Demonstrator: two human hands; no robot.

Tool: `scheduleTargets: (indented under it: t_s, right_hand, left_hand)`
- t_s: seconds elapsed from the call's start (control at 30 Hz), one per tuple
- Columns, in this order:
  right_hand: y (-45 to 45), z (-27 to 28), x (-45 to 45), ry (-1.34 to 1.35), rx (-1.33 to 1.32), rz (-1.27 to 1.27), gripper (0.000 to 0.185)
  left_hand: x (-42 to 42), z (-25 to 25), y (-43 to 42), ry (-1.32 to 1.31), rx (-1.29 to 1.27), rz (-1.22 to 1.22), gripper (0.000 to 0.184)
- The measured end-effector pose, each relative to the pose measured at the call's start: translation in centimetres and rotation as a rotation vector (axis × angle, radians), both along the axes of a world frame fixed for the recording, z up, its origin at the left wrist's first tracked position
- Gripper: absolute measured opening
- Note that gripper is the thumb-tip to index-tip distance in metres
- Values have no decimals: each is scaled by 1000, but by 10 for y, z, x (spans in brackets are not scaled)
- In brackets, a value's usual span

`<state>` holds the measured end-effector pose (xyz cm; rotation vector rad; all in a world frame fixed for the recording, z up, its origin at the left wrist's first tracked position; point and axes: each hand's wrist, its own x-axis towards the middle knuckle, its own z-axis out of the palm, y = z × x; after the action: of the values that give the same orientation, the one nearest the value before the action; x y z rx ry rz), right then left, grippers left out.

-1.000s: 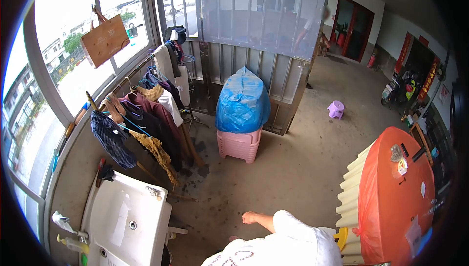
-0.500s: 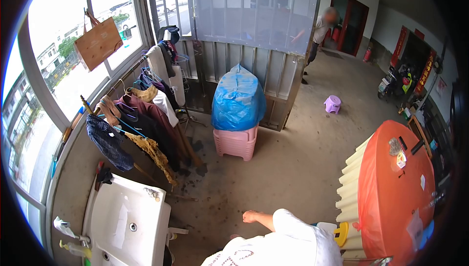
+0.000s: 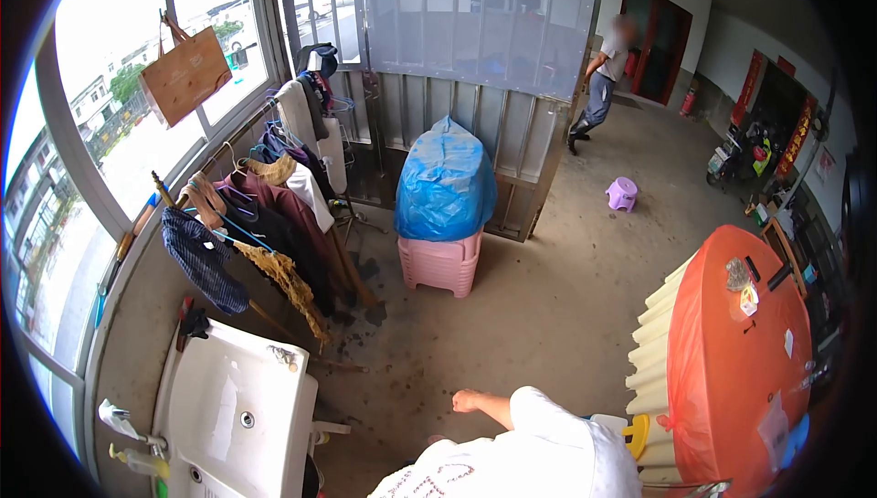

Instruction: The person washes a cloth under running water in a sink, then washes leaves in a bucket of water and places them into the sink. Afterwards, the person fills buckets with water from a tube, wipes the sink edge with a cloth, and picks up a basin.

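Observation:
My right hand [image 3: 467, 401] reaches out from a white short sleeve [image 3: 537, 408] at the bottom middle, above the bare floor. Its fingers look curled into a fist, and no object shows in it. Only a small patch of skin, seemingly my left hand [image 3: 437, 439], shows at the edge of my white shirt [image 3: 512, 471]; its fingers are hidden. To the left of my hands is a white sink [image 3: 206, 379] with a drain and a tap. A yellow stool [image 3: 638, 436] is partly visible beside my right side.
Clothes [image 3: 274, 215] hang on a rail by the windows. Ahead stand stacked pink stools [image 3: 438, 265] under a blue plastic cover [image 3: 445, 183], against a metal gate [image 3: 475, 32]. A table with an orange cover [image 3: 722, 361] is at right. A purple stool [image 3: 622, 194] and another person [image 3: 603, 78] are farther back.
The other person has come farther out from behind the gate's edge and is now more fully visible. The view has shifted slightly; my right hand keeps nearly the same pose.

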<state>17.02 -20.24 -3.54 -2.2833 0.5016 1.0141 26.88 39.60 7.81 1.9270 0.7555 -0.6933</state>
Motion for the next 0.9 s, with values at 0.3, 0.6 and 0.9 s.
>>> scheduleTargets:
  t_s: [0.3, 0.6, 0.9]
  right_hand:
    - [4, 14, 2, 10, -23, 69, 32]
    - [-1, -15, 11, 56, 8, 78, 31]
    - [-3, -6, 3, 12, -12, 63, 32]
  left_hand:
    - [-2, -31, 23, -32, -167, 148, 39]
    - [-7, 10, -4, -71, -197, 127, 43]
    - [-8, 15, -14, -45, -150, 154, 43]
